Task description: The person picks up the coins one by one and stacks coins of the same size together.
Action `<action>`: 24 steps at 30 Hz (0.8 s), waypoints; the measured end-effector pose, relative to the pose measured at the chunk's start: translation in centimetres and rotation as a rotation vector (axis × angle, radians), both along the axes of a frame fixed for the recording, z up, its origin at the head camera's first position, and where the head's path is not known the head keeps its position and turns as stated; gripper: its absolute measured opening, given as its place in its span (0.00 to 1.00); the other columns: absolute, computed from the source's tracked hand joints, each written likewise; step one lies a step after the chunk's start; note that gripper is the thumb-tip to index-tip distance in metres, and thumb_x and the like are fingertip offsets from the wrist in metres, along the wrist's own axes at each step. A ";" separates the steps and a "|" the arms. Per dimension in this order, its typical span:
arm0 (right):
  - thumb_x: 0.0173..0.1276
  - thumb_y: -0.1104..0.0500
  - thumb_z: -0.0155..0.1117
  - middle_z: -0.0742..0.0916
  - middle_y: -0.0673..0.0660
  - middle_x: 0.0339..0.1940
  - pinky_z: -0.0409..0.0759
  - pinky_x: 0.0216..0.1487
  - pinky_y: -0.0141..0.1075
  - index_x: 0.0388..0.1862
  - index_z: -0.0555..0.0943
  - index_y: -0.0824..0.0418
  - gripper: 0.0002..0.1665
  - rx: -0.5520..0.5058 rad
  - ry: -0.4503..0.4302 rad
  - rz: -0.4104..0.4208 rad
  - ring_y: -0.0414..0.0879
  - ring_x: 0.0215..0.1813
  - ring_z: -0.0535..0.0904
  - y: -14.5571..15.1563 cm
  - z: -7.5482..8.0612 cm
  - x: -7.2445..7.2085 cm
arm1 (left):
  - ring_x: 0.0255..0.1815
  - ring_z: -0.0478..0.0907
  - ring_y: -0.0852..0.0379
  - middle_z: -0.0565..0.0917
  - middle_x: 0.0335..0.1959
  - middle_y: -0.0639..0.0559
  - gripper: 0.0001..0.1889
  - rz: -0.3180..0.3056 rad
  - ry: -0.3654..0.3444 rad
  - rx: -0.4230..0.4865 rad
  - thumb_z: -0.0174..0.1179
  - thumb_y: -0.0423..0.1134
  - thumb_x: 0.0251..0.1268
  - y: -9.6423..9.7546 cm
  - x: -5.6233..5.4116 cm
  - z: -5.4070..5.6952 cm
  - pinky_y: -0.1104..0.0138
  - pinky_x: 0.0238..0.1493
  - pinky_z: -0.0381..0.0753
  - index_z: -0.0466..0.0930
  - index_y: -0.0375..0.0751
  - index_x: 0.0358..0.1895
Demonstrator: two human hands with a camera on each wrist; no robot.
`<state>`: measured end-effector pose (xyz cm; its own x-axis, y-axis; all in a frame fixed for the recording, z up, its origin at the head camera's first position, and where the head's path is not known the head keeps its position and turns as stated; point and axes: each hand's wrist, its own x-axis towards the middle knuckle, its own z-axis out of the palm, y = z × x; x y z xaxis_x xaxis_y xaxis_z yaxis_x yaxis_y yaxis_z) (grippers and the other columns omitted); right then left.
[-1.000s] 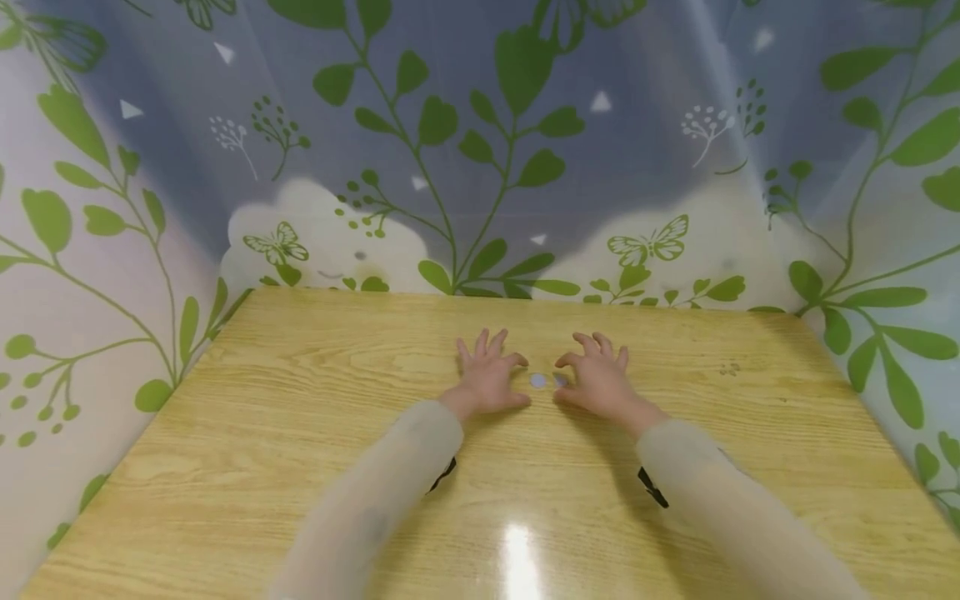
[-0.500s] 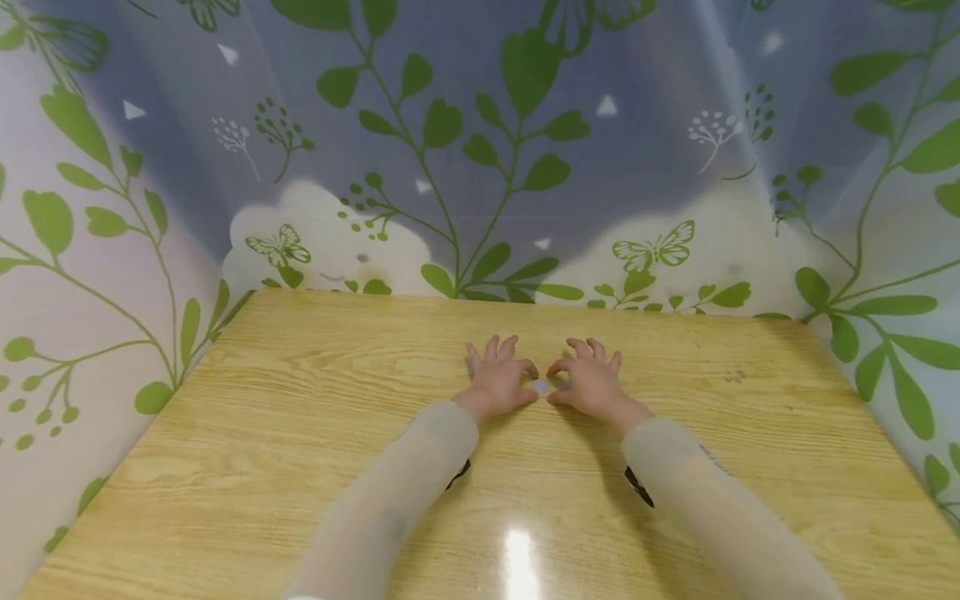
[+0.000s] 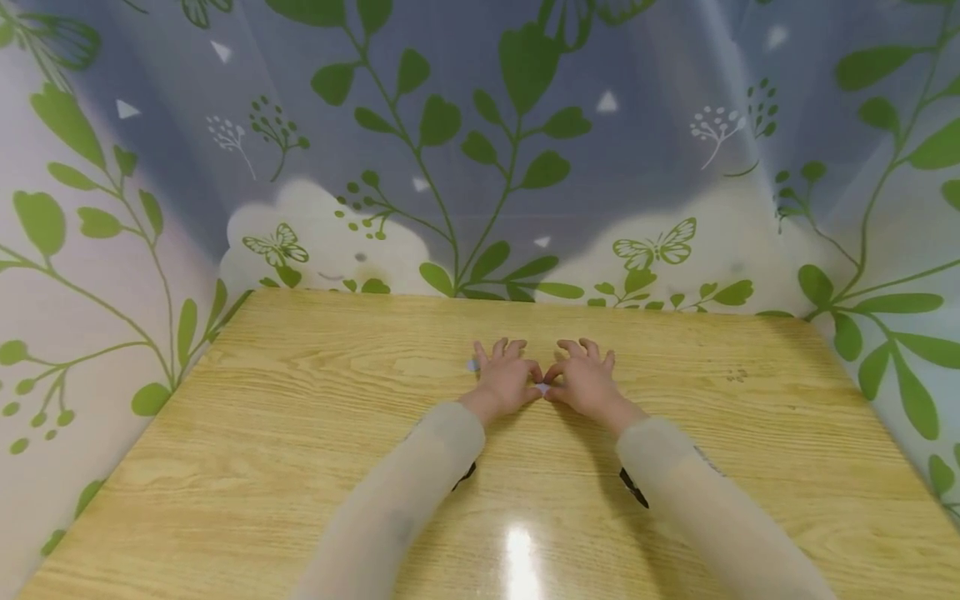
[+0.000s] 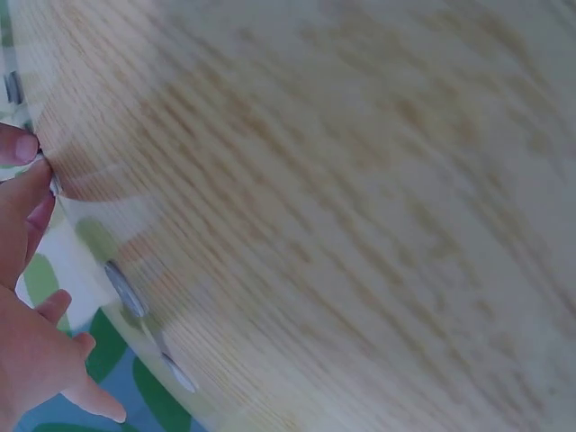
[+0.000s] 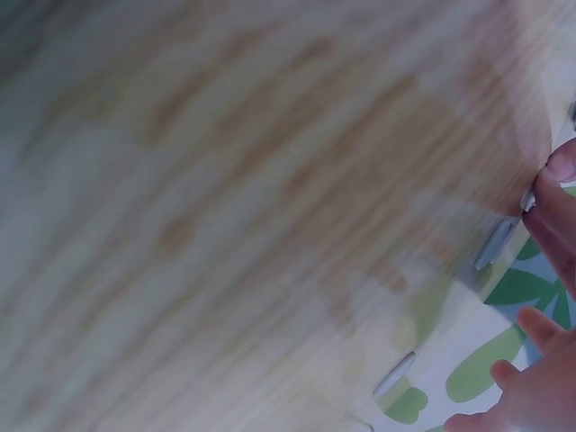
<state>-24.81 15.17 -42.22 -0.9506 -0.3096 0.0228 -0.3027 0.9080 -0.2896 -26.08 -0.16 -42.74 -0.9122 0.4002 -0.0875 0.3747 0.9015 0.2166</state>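
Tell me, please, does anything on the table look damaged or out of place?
One thing: small dark marks on the wooden table, to the right of the right hand. They look odd because they interrupt the surrounding grain; I cannot tell whether they are stains or damage.

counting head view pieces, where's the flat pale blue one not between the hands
In the head view, the flat pale blue piece lies on the yellow wooden table, just left of the left hand.
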 end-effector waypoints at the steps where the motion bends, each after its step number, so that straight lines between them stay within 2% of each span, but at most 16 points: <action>1: 0.54 0.51 0.71 0.67 0.66 0.69 0.46 0.58 0.76 0.36 0.87 0.54 0.12 0.004 0.001 0.002 0.72 0.70 0.53 -0.1 0.0 0.0 | 0.74 0.48 0.39 0.58 0.72 0.47 0.13 -0.001 0.001 0.003 0.58 0.55 0.61 0.0 0.0 0.0 0.32 0.66 0.39 0.82 0.59 0.45; 12: 0.55 0.51 0.71 0.68 0.65 0.69 0.45 0.60 0.75 0.34 0.87 0.54 0.10 0.007 0.009 0.005 0.71 0.70 0.52 -0.3 0.1 0.2 | 0.74 0.51 0.42 0.61 0.71 0.49 0.12 -0.011 0.016 0.013 0.60 0.54 0.60 -0.1 0.3 0.0 0.33 0.66 0.39 0.83 0.58 0.44; 24: 0.53 0.51 0.72 0.68 0.65 0.69 0.45 0.59 0.76 0.32 0.87 0.54 0.10 0.008 0.038 0.033 0.71 0.70 0.52 -0.2 0.2 1.5 | 0.73 0.51 0.41 0.62 0.71 0.49 0.11 -0.037 0.014 0.028 0.61 0.54 0.58 -0.4 1.0 0.2 0.32 0.65 0.39 0.84 0.59 0.42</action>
